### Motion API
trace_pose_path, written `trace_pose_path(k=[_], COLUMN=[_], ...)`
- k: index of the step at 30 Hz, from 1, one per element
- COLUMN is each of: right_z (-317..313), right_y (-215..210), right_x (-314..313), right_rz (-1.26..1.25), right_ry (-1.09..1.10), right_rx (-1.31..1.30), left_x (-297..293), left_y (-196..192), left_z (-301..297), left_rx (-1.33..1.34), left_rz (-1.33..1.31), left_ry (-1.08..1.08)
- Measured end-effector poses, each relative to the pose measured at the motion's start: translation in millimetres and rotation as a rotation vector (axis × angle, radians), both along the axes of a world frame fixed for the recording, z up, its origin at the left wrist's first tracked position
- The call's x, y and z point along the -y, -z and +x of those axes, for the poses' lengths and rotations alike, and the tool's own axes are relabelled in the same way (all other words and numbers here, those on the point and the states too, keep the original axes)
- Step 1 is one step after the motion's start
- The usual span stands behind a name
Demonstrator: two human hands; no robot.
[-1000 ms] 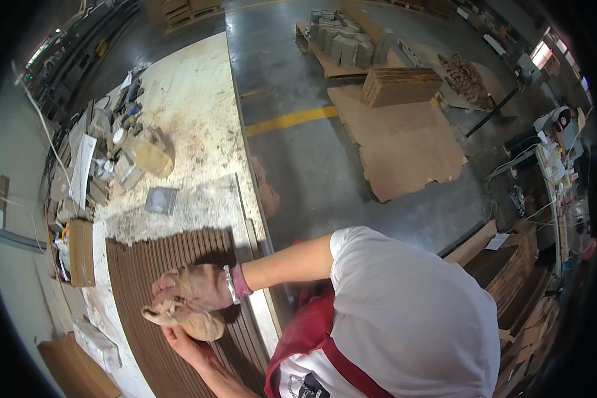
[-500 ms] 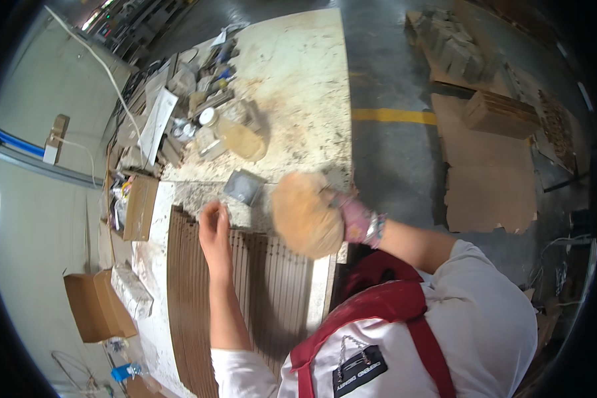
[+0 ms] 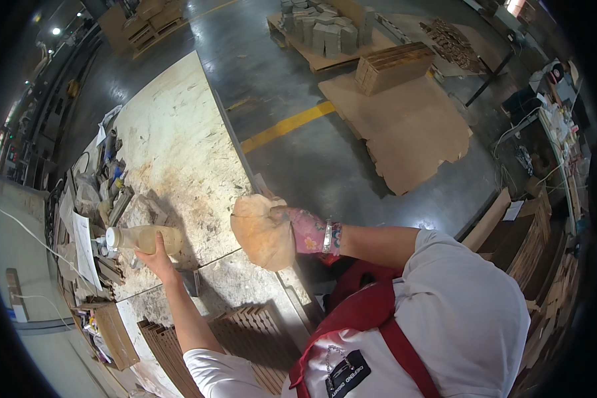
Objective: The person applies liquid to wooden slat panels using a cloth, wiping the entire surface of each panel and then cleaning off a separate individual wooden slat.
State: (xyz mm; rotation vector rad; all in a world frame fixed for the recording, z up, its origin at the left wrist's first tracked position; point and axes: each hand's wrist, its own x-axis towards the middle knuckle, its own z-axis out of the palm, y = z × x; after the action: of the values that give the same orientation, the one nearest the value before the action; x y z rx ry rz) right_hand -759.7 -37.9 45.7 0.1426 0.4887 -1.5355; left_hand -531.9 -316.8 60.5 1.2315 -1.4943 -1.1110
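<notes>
My bare left hand (image 3: 158, 260) has its fingers round a clear plastic bottle (image 3: 174, 240) of pale yellowish liquid. The bottle's white cap (image 3: 112, 238) points to the left; whether it touches the table is hard to tell. A bunched tan-orange cloth (image 3: 262, 229) is in my right hand (image 3: 306, 231), which wears a pink flowered glove. That hand is over the right edge of the worn white table (image 3: 179, 113). Beside my left wrist sits a small grey block (image 3: 191, 283), partly hidden. Brown grooved strips (image 3: 255, 335) lie in rows nearer to me, partly covered by my left arm.
Tools, papers and bags clutter the table's left side, with a white sheet (image 3: 86, 249) among them. An open cardboard box (image 3: 116, 335) stands at the left edge. On the floor to the right, a brown stack (image 3: 391, 66) rests on flat cardboard (image 3: 411, 139).
My left hand has moved forward from above the strips and taken hold of the bottle. My right hand still holds the cloth. The view has swung to the right.
</notes>
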Motion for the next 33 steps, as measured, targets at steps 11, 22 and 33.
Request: trace_pose_path(k=[11,22,33], right_z=[1,40,56], right_y=[-38,-70,-42], right_x=[1,-28,-10], right_rz=[-0.221,-0.161,-0.077], right_ry=[-0.030,-0.094,-0.227], right_rx=[-0.172,-0.281,0.035], left_x=[-142,-203,-212], left_y=[-97,-133,-160], left_z=[22,45,58], left_rx=[0.707,1.238,1.411], left_rz=[-0.546,-0.880,-0.938], left_ry=[0.355,0.350,0.500])
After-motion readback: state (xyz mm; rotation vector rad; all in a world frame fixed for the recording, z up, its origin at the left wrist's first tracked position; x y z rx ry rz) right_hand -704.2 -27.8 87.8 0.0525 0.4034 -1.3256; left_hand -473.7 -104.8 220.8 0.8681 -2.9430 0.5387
